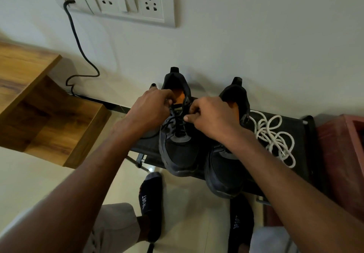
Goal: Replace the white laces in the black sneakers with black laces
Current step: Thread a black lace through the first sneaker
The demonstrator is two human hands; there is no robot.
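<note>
Black lace [173, 123] is seen crossed through the eyelets of the left sneaker [178, 134], which stands on a low black rack [301, 134] against the wall, its heel to the wall and its toe over the rack's near edge. The lace ends are held at the upper eyelets: the left hand [151, 109] is curled round one end at the shoe's left side, and the right hand [208, 117] pinches the other between thumb and forefinger at the shoe's right side. Each grip is narrow and closed on lace.

The step in hand is judged to be the threading of the topmost eyelets on this shoe, so its relacing appears nearly done. The next move is likely to call for the ends to be pulled even and snug, then tied or tucked in.

Just beside it, toward the rack's right, the second sneaker [226, 166] is partly covered by the right forearm; whether it carries a lace cannot be told. Removed white laces [273, 134] lie in a loose tangle near the rack's right end.

Farther out, a wooden shelf unit [45, 119] is seen to the left, a socket panel [130, 0] with a dark cable [78, 44] on the wall above, and two dark-socked feet on the tiled floor [187, 213] below.
</note>
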